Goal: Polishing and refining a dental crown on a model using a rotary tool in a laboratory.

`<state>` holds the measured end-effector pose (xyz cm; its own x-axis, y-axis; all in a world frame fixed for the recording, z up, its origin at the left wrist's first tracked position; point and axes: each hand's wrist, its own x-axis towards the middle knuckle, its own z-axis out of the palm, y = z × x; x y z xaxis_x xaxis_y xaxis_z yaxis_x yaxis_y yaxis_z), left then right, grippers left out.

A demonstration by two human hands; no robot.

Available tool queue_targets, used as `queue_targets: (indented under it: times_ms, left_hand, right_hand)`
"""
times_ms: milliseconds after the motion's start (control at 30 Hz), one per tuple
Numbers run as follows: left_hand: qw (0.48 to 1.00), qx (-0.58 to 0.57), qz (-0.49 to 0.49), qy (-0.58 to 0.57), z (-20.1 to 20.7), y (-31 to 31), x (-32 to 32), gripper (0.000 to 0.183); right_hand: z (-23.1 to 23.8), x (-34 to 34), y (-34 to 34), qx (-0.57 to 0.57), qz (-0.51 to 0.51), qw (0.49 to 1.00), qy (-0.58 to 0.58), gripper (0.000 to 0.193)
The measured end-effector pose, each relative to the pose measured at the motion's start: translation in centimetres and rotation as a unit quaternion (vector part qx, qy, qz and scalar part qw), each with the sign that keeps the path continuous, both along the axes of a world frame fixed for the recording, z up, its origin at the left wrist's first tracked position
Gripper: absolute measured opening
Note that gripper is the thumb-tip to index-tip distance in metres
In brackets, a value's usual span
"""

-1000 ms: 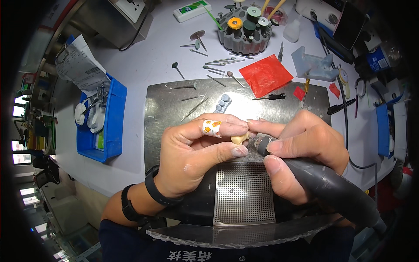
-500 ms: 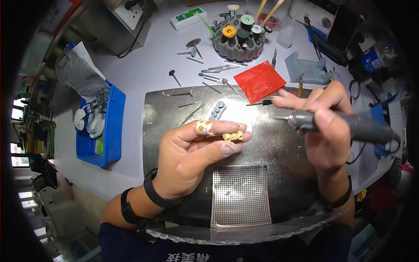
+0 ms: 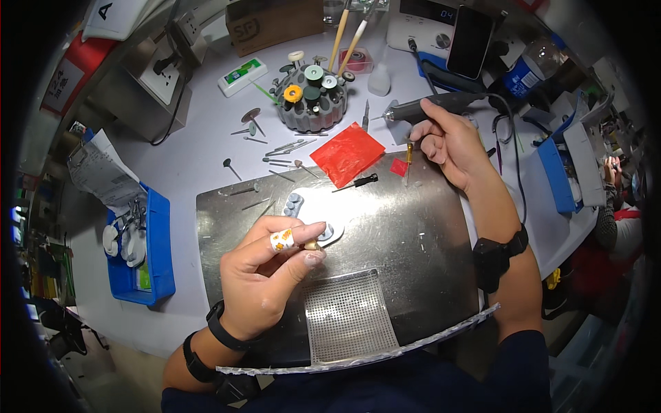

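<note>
My left hand, a patterned bandage round one finger, pinches a small cream dental bridge between thumb and fingertips; the fingers cover most of it. Just beyond lie a blue-grey tooth model and a second grey model piece on a whitish base, partly hidden by the hand. At the far right, my right hand is at a dark rotary handpiece, thumb along its body and the other fingers curled below. Its thin bur points left, over a pale blue-grey stand that is partly hidden.
A grey bur holder stands at the back, loose burs beside it. A red sheet, black-handled tool and yellow-handled screwdriver lie near the metal plate. Blue bins flank the table; the handpiece cord hangs right.
My right hand has carried the handpiece away from the bridge, out to the stand at the far right. My left hand keeps hold of the bridge, now turned and more covered. The view has shifted.
</note>
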<state>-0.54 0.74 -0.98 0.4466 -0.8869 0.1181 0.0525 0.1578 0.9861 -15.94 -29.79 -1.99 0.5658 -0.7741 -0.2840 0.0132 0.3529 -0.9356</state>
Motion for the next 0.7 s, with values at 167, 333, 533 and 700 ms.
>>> queue_targets:
  times_ms: [167, 333, 533, 700]
  left_hand:
    - [0.912, -0.001, 0.126, -0.391, 1.1, -0.7, 1.1, 0.033]
    - [0.864, -0.065, 0.096, -0.489, 2.2, -1.0, 1.1, 0.027]
    - [0.934, -0.072, 0.02, -0.35, 0.8, -1.2, 2.6, 0.028]
    - [0.943, -0.092, 0.006, -0.32, 0.5, -1.0, 2.1, 0.027]
  right_hand:
    - [1.9, -0.3, 1.1, -0.054, 0.021, 0.989, 0.135, 0.042]
    - [2.5, -1.0, 5.0, -0.312, 0.11, 0.943, 0.03, 0.022]
    - [2.6, 0.9, 11.7, -0.426, 0.298, 0.846, -0.122, 0.029]
    - [1.9, 0.7, 12.3, -0.326, 0.343, 0.877, -0.09, 0.025]
